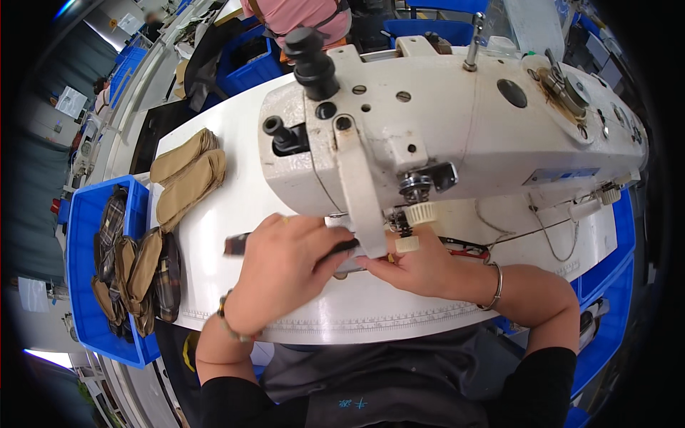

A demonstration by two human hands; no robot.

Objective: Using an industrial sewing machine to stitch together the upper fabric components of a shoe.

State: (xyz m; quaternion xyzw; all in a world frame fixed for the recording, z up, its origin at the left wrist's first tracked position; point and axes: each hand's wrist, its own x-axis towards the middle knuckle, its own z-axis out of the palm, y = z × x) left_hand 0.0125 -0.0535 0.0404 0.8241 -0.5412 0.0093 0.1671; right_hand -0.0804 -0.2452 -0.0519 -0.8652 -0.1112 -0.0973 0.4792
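The white sewing machine [457,121] spans the upper middle, its head end over the white worktable [235,299]. My left hand [285,260] is closed on a dark fabric piece [237,245], left of the machine's needle area. One end of the piece sticks out left of the hand, and a dark part shows by the fingertips. My right hand [421,264] is closed close under the machine head, its thumb pointing left towards the dark piece. The machine's white lever and a tension knob hide part of its fingers. The needle itself is hidden.
Tan fabric pieces [189,171] lie in two stacks at the table's far left. A blue bin [82,278] beside the table holds tan and plaid pieces. Red and black thread snips [467,248] lie right of my right hand. Another person [307,25] sits beyond the machine.
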